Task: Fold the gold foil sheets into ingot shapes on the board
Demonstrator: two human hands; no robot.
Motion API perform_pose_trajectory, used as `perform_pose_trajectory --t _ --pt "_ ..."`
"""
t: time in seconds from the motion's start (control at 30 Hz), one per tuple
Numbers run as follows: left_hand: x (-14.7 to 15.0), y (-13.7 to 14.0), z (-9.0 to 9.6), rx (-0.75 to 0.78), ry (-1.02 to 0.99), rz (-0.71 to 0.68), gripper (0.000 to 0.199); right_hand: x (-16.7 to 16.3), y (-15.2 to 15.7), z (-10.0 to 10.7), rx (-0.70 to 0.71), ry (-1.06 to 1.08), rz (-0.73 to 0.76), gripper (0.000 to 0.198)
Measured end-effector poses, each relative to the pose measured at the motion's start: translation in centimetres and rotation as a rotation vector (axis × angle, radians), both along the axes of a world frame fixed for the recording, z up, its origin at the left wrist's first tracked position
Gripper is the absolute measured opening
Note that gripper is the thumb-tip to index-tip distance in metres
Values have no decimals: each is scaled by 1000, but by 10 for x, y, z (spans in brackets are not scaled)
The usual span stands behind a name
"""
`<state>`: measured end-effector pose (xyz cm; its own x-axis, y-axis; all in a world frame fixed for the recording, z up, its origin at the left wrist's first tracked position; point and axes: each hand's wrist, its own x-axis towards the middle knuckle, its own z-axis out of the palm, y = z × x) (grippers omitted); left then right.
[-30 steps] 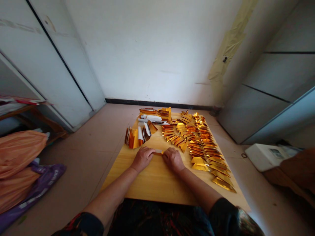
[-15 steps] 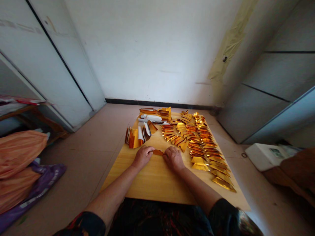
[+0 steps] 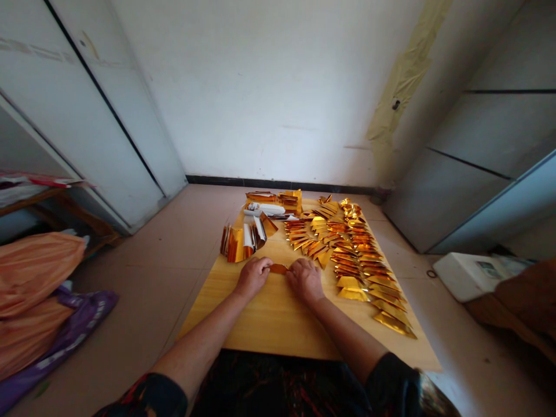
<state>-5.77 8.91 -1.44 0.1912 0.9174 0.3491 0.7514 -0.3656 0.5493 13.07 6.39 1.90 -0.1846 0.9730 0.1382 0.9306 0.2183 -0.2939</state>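
Note:
Between my hands lies a small strip of folded gold foil paper [image 3: 278,269], just above the wooden table [image 3: 260,313]. My left hand [image 3: 253,275] pinches its left end between thumb and fingers. At the other end my right hand [image 3: 306,279] is closed on the paper, its fingertips partly hidden under the hand. To the right, rows of folded gold foil pieces [image 3: 350,286] overlap one another. Beyond my left hand stands a bundle of loose gold and white foil sheets [image 3: 243,242].
More foil sheets [image 3: 290,201] and a white roll-like bundle [image 3: 266,208] are at the table's far end. An orange bag [image 3: 37,272] and a purple bag [image 3: 82,315] lie on the floor at left. A white box [image 3: 471,275] stands at right.
Both hands stay at almost the same spot, still on the folded paper. My right hand has shifted very slightly left, and the strip looks a little more rounded.

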Motion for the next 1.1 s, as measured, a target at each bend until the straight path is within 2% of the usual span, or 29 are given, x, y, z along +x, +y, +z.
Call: perform_pose_trajectory --t 0.17,0.3,0.5,0.77,1.1 --pt "1 -1 3 -19 27 1 22 -5 -1 -6 3 -45 -46 18" --pt "2 -1 6 -42 41 14 23 -8 -2 -16 64 -37 -68 19" --pt "7 -2 8 -58 60 56 14 -15 -3 -28 138 -22 -144 19" --pt "17 -7 9 -31 71 116 16 -21 -5 -33 189 -35 -196 20" --pt "20 -8 8 6 54 166 14 -20 -5 -35 247 -48 -168 21"
